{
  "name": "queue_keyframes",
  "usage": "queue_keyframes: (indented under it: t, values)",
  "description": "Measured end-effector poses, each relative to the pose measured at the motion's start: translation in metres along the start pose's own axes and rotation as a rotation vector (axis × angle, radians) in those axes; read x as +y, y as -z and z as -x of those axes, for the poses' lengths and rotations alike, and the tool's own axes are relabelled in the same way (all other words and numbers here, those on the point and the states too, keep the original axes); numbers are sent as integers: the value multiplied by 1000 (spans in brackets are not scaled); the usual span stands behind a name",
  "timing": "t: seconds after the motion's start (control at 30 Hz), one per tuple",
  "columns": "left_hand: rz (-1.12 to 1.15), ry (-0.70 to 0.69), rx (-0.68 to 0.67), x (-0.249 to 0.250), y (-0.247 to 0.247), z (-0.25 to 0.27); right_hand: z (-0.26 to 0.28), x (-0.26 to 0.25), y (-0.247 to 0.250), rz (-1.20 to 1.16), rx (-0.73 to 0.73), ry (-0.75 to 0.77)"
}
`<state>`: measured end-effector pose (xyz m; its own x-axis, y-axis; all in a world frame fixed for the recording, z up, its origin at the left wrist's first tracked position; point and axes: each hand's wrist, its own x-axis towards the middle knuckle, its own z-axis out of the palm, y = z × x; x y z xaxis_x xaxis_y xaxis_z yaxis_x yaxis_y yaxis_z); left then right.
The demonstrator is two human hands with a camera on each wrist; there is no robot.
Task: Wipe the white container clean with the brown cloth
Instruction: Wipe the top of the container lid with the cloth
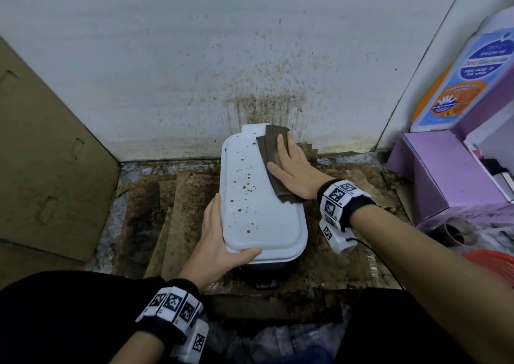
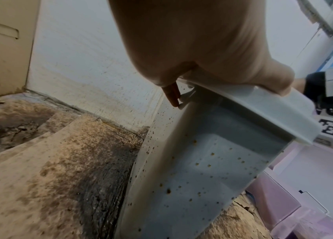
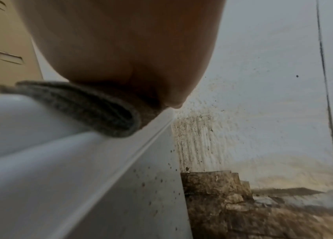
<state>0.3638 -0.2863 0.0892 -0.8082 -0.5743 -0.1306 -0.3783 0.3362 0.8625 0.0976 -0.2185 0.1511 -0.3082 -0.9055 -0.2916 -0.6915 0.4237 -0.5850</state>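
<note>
Brown cloth (image 1: 274, 163) lies flat under the right hand's (image 1: 292, 166) straight fingers atop the white container (image 1: 258, 213); left hand (image 1: 219, 238) grips its near corner; stained cardboard (image 1: 167, 210) beneath.

- Bottle (image 1: 461, 77), far right of the scene: the label carries "Anti Bacterial" in orange lettering on a white band.
- Same bottle, blue oval below the band: "KIDS HEAD TO TOE WASH".
- Same bottle, upper blue panel and orange emblem: the print is too blurred to read.
</note>
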Motion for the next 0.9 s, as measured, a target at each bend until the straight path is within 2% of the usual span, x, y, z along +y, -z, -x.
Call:
queue_keyframes:
  t: [0.23, 0.5, 0.7, 0.9]
  values:
    - [-11, -4, 3, -1, -2, 1, 23, -2, -21, -94, 91, 9]
    - [-23, -19, 12, -2, -4, 2, 85, -14, -88, -272, 389, 30]
    - [3, -12, 28, -1, -6, 2, 113, -33, -120, -358, 533, -11]
    - [22, -21, 37, -2, -6, 2, 119, -42, -130, -346, 561, -10]
